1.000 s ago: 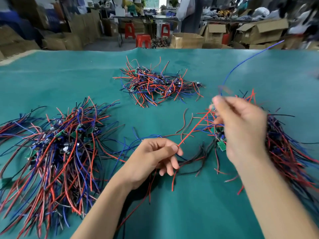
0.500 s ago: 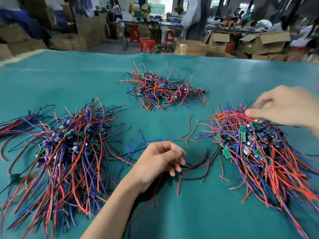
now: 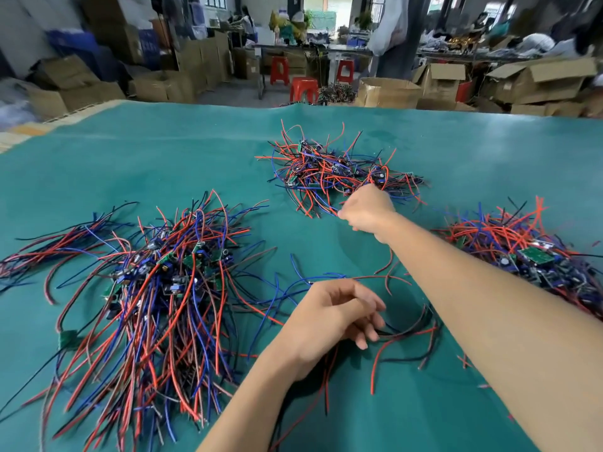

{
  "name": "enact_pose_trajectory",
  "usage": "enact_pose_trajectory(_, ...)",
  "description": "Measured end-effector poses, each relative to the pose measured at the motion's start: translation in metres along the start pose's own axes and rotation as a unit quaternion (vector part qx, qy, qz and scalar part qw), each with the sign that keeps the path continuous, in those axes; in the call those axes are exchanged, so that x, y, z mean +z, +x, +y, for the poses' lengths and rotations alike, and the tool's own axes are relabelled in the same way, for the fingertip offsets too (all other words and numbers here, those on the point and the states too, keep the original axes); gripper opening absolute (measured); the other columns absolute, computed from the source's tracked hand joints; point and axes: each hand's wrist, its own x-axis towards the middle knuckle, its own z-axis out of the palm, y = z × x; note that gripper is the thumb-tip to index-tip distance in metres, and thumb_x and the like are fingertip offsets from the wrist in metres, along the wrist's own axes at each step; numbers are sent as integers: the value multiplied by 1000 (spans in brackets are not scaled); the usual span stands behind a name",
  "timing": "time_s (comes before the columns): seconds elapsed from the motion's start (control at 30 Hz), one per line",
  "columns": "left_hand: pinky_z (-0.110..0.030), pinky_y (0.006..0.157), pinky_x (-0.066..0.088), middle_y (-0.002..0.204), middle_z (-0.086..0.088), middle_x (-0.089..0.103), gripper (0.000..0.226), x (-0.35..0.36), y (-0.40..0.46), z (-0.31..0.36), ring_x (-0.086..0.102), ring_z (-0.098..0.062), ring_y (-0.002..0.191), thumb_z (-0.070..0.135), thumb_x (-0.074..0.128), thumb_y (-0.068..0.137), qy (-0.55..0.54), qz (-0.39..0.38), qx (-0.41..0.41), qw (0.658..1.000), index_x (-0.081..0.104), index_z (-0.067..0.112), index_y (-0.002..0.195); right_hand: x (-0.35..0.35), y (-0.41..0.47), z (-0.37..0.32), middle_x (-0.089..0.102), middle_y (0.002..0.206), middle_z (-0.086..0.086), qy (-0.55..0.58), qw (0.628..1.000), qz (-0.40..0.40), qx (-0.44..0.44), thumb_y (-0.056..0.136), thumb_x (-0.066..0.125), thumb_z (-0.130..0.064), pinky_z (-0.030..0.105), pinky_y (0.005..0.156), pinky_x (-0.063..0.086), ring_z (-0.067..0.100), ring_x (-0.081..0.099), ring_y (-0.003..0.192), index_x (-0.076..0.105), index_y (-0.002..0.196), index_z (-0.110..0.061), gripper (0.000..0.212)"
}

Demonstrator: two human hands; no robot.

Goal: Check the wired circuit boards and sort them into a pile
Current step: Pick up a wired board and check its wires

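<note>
Right hand moved from right pile to far pile, curled on wires, left hand loosely curled, empty.

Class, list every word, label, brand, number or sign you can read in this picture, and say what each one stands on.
None can be read.
Green circuit board in the right-hand pile: any print is too small to read.
Cardboard boxes behind the table: any markings are too blurred to read.
Circuit boards in the far pile, by the right hand: too small to read.
</note>
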Motion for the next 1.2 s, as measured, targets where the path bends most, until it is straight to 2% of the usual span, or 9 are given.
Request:
enact_pose_trajectory(0.13, -20, 51, 48, 77, -13, 67, 16, 0, 0, 0, 59, -16, 58, -5, 50, 95, -2, 4, -6, 1000, 64, 1, 90, -7, -5, 10, 76, 70, 12, 96, 994, 33, 27, 75, 73, -13, 39, 82, 62, 26, 75, 74, 77, 76, 1, 15)
enact_pose_trajectory(0.3, -23, 51, 51, 83, -18, 68, 12, 3, 5, 2, 63, -21, 59, 3, 49, 100, -72, 70, -22, 995, 59, -1, 103, -26, -57, 16, 63, 61, 11, 365, 930, 33, 17, 78, 68, -3, 22, 46, 50, 18, 55, 53, 71, 69, -1, 10)
enact_pose_trajectory(0.43, -30, 53, 57, 100, -32, 66, 30, 5, 9, 3, 69, -30, 65, 19, 41, 107, -161, 126, -33, 978, 50, -7, 118, -41, -121, 30, 67, 62, 13, 380, 924, 7, -33, 80, 61, 3, 20, 42, 44, 14, 58, 50, 74, 66, -4, 20)
enact_pose_trajectory(0.67, -27, 62, 58, 86, -7, 73, 27, 0, 6, 0, 68, -18, 68, 16, 45, 105, -130, 89, -27, 987, 53, -8, 116, -38, -190, 35, 68, 63, 15, 317, 898, -277, -125, 64, 63, -10, 21, 40, 32, 14, 54, 49, 76, 67, -9, 14)
enact_pose_trajectory(0.83, -29, 71, 57, 87, -15, 72, 22, -2, 6, -2, 65, -23, 72, -3, 51, 98, -127, 102, -18, 987, 52, -12, 118, -39, -189, 42, 72, 65, 5, 293, 858, -384, -175, 71, 67, -9, 20, 43, 34, 9, 57, 52, 79, 75, -15, 14)
enact_pose_trajectory(0.9, -26, 66, 56, 80, -13, 71, 21, -3, 6, -2, 64, -21, 67, -9, 48, 97, -141, 97, -14, 985, 51, -11, 118, -37, -184, 47, 73, 68, 7, 304, 872, -351, -155, 72, 70, -17, 20, 44, 36, 11, 59, 53, 79, 79, -17, 11)
enact_pose_trajectory(1.03, -18, 61, 51, 80, -10, 67, 23, -3, 4, -1, 61, -12, 63, -10, 45, 97, -117, 88, -11, 989, 57, -4, 116, -25, -166, 60, 70, 66, 9, 346, 933, -95, 3, 82, 74, -18, 23, 41, 36, 16, 56, 52, 73, 79, -15, 4)
enact_pose_trajectory(1.1, -18, 61, 49, 82, -12, 65, 23, -3, 2, -1, 59, -13, 63, -10, 45, 97, -98, 77, -6, 992, 59, -4, 115, -21, -163, 63, 69, 70, 7, 387, 921, -31, 39, 91, 72, -19, 26, 40, 38, 16, 57, 54, 72, 87, -12, 8)
enact_pose_trajectory(1.2, -20, 55, 47, 80, -15, 64, 20, -2, 2, -2, 57, -16, 60, -10, 47, 95, -71, 71, 4, 995, 60, -5, 110, -17, -164, 60, 71, 83, 9, 480, 874, -65, 35, 93, 71, -20, 23, 44, 42, 15, 58, 59, 74, 95, -3, 17)
